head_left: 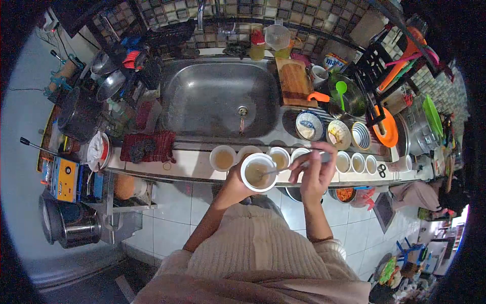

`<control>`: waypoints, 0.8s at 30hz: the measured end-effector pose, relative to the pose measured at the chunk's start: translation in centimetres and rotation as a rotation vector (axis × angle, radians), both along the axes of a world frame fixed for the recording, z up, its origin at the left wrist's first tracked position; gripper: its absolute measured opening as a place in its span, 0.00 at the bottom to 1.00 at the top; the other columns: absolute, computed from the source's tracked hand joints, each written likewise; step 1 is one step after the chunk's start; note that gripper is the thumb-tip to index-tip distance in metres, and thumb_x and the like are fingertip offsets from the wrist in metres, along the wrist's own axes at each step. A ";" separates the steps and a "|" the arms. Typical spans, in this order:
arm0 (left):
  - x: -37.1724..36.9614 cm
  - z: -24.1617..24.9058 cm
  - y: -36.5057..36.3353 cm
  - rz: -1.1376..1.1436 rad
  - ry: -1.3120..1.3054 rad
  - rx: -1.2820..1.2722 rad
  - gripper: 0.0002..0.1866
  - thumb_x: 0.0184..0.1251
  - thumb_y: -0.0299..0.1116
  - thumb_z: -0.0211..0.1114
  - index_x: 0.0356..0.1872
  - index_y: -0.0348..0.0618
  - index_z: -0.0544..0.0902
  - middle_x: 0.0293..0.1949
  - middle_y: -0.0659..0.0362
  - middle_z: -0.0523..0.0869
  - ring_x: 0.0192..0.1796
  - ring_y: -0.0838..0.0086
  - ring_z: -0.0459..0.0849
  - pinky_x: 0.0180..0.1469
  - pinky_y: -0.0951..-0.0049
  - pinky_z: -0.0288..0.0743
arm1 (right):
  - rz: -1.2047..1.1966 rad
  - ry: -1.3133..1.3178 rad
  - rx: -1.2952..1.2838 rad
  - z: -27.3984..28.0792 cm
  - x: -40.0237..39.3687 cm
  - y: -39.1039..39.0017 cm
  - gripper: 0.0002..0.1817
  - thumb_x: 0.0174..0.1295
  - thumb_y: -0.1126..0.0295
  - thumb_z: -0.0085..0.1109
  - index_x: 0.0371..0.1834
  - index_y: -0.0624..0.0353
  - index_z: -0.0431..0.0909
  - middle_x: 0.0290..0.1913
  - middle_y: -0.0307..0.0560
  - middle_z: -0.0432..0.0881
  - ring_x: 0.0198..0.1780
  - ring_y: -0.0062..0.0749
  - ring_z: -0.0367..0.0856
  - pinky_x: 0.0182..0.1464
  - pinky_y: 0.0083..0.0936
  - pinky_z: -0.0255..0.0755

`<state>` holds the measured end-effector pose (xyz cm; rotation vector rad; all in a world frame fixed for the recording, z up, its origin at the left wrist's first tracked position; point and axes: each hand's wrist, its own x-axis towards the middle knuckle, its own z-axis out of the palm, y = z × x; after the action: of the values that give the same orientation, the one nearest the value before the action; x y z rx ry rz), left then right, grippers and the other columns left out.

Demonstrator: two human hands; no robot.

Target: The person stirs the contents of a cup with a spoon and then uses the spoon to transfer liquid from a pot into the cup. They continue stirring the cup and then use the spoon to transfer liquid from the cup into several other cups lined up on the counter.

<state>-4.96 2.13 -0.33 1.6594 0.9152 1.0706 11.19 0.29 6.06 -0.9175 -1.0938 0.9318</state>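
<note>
My left hand (234, 190) is wrapped round a white cup (245, 177) of cloudy, pale brownish liquid, held up in front of the counter's edge. In my right hand (315, 177) is a spoon (279, 170), pinched by its handle. The spoon slants down into the cup, and its bowl is under the liquid. Behind my hands, several similar cups stand in a row along the counter; the leftmost cup (223, 158) and the cups at the right, such as this one (343, 162), hold similar liquid. My hands and the raised cup partly hide the middle of the row.
A steel sink (202, 101) lies beyond the cups. Right of it are a wooden cutting board (295, 81), a patterned bowl (309, 125), a striped bowl (361, 136) and a pan (352, 104) with a green spoon (341, 90). A dark red cloth (162, 147) lies at the left.
</note>
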 end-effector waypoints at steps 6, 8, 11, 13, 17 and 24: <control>0.1 0.5 0.2 0.045 0.027 0.109 0.32 0.36 0.31 0.76 0.47 0.39 0.71 0.43 0.55 0.79 0.47 0.69 0.78 0.49 0.70 0.70 | -0.256 0.257 0.037 -0.7 1.0 0.1 0.10 0.67 0.66 0.36 0.46 0.57 0.57 0.15 0.51 0.72 0.09 0.25 0.65 0.09 0.14 0.59; 0.2 0.4 0.1 0.057 0.033 0.136 0.32 0.36 0.31 0.76 0.47 0.39 0.71 0.43 0.55 0.79 0.47 0.69 0.78 0.49 0.70 0.70 | -0.283 0.272 0.038 -1.0 1.2 0.0 0.10 0.67 0.65 0.36 0.46 0.58 0.58 0.15 0.50 0.72 0.08 0.25 0.65 0.09 0.13 0.59; 0.3 -0.4 -0.2 0.032 -0.016 0.011 0.33 0.33 0.31 0.77 0.46 0.40 0.73 0.45 0.57 0.78 0.49 0.71 0.76 0.53 0.69 0.67 | -0.342 0.282 0.074 -0.5 1.1 -0.4 0.11 0.67 0.65 0.36 0.46 0.58 0.58 0.15 0.50 0.72 0.08 0.24 0.64 0.09 0.13 0.58; 0.4 -0.5 -0.3 0.013 -0.048 -0.043 0.33 0.33 0.31 0.77 0.46 0.40 0.73 0.45 0.57 0.78 0.49 0.71 0.75 0.54 0.69 0.67 | -0.483 0.258 0.120 -0.1 0.8 -0.9 0.10 0.66 0.65 0.37 0.45 0.58 0.60 0.14 0.46 0.68 0.08 0.23 0.63 0.09 0.12 0.58; 0.5 -0.1 -0.5 0.010 -0.032 -0.048 0.32 0.34 0.31 0.77 0.46 0.39 0.73 0.45 0.57 0.78 0.49 0.71 0.75 0.53 0.68 0.67 | -0.279 0.052 0.329 -1.1 0.4 -2.7 0.06 0.61 0.72 0.46 0.41 0.58 0.64 0.20 0.49 0.74 0.15 0.27 0.73 0.14 0.19 0.68; 0.9 -0.4 -0.6 -0.090 -0.091 0.008 0.30 0.36 0.30 0.75 0.45 0.38 0.73 0.42 0.56 0.80 0.45 0.72 0.78 0.48 0.70 0.71 | 0.075 -0.826 0.581 1.6 -0.4 0.1 0.03 0.52 0.73 0.57 0.25 0.60 0.76 0.24 0.45 0.80 0.20 0.32 0.79 0.27 0.22 0.72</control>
<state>-4.10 1.49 -0.74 1.6299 0.7716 1.0805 10.77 0.36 7.64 -0.7715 -1.9789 0.2168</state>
